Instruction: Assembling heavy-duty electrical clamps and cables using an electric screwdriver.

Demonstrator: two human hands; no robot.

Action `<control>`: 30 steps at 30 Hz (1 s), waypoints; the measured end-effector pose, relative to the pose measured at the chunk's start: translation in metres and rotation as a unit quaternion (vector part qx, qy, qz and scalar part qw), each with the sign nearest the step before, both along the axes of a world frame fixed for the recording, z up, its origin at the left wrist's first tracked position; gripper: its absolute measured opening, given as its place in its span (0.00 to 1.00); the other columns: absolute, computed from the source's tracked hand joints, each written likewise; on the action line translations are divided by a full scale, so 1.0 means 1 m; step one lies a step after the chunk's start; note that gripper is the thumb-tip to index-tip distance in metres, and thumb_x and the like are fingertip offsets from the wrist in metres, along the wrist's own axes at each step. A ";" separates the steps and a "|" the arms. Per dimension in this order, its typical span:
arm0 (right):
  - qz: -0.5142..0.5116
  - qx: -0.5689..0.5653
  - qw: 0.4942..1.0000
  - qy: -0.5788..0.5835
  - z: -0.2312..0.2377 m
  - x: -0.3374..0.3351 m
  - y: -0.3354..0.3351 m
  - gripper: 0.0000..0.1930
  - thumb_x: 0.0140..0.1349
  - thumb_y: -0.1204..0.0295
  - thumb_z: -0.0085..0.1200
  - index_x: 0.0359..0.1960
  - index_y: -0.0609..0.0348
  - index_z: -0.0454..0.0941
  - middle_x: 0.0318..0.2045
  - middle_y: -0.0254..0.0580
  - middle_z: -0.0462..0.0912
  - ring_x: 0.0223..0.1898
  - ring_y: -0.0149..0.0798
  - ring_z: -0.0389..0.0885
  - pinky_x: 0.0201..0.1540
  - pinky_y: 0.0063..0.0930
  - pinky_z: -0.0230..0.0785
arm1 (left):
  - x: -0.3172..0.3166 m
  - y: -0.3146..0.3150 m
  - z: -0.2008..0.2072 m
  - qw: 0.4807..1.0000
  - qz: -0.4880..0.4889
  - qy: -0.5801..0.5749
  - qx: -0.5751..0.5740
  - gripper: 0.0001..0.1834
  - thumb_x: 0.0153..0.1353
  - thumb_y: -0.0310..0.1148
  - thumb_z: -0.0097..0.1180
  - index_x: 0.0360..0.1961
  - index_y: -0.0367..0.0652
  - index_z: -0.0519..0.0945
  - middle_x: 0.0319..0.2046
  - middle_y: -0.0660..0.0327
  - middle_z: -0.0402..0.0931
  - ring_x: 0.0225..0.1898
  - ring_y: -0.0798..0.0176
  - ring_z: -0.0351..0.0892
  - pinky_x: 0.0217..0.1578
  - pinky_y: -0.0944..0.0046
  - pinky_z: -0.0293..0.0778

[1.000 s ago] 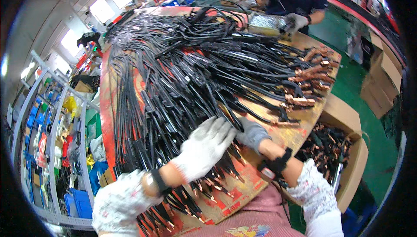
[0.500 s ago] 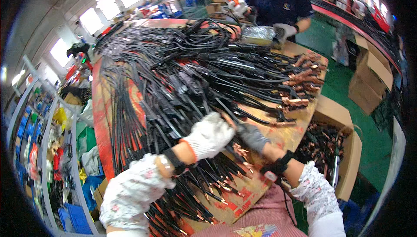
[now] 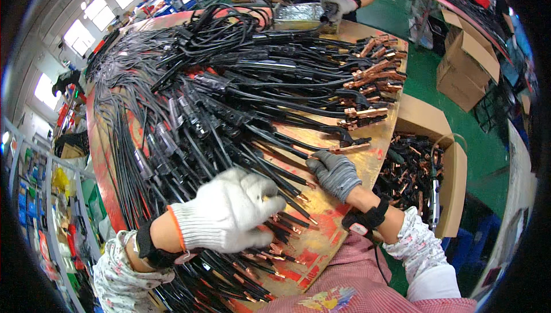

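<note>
My left hand (image 3: 227, 212), in a white knit glove with an orange cuff edge, is above the near cables, its thumb apart from its curled fingers. Nothing shows in its grasp. My right hand (image 3: 334, 176), in a grey glove, has its fingers closed at the copper-tipped end of a black cable (image 3: 287, 145). The fingertips partly cover that end. Beneath and around my left hand lie many black cables (image 3: 198, 140) with bare copper ends. Farther right, thicker cables end in copper terminals (image 3: 373, 74).
The cables spread over a worn red and yellow table (image 3: 361, 166). Right of it stands an open cardboard box (image 3: 456, 184) of black pieces with copper ends. Another carton (image 3: 468, 72) is on the green floor. Across the table a co-worker's gloved hand (image 3: 338, 6) touches a silvery wrapped bundle (image 3: 298, 17).
My hands have drawn apart; the left moved left and nearer, its fingers loosening. The right stays near the table's right side. The whole view has shifted with my head.
</note>
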State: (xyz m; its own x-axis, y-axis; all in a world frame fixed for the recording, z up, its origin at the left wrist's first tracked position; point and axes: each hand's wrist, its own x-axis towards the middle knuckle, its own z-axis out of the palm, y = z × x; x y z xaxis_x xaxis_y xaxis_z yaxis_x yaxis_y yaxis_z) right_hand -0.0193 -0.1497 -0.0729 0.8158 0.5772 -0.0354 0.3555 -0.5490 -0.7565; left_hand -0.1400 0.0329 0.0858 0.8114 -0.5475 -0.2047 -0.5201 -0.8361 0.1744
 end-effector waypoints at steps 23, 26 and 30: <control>-0.164 -0.332 0.915 -0.157 -0.112 0.122 -0.187 0.14 0.56 0.69 0.48 0.45 0.53 0.75 0.42 0.51 0.78 0.47 0.52 0.74 0.47 0.42 0.69 | 0.091 -0.041 -0.059 0.966 0.115 0.006 0.233 0.13 0.55 0.39 0.54 0.39 0.47 0.72 0.27 0.56 0.78 0.27 0.52 0.80 0.23 0.54 0.73; -0.155 -0.379 0.912 -0.015 -0.128 0.156 -0.173 0.17 0.59 0.67 0.43 0.49 0.56 0.73 0.47 0.56 0.75 0.50 0.52 0.75 0.50 0.43 0.69 | 0.094 -0.040 -0.068 0.953 0.057 0.002 0.297 0.12 0.50 0.40 0.59 0.33 0.46 0.77 0.29 0.56 0.77 0.29 0.53 0.79 0.27 0.56 0.73; -0.110 -0.432 0.895 0.001 -0.134 0.164 -0.154 0.17 0.61 0.69 0.41 0.50 0.57 0.73 0.50 0.54 0.75 0.50 0.49 0.76 0.46 0.44 0.72 | 0.094 -0.023 -0.094 0.958 0.143 -0.059 0.242 0.12 0.45 0.41 0.62 0.30 0.51 0.79 0.31 0.60 0.72 0.36 0.57 0.74 0.36 0.59 0.68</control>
State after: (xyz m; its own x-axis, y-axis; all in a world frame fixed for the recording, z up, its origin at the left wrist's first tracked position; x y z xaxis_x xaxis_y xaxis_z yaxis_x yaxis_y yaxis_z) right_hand 0.1449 -0.3037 -0.2066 0.9055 0.1586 -0.3935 0.1657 -0.9860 -0.0161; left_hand -0.0463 0.0098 -0.0079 0.9470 -0.1634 -0.2766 -0.2499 -0.9158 -0.3145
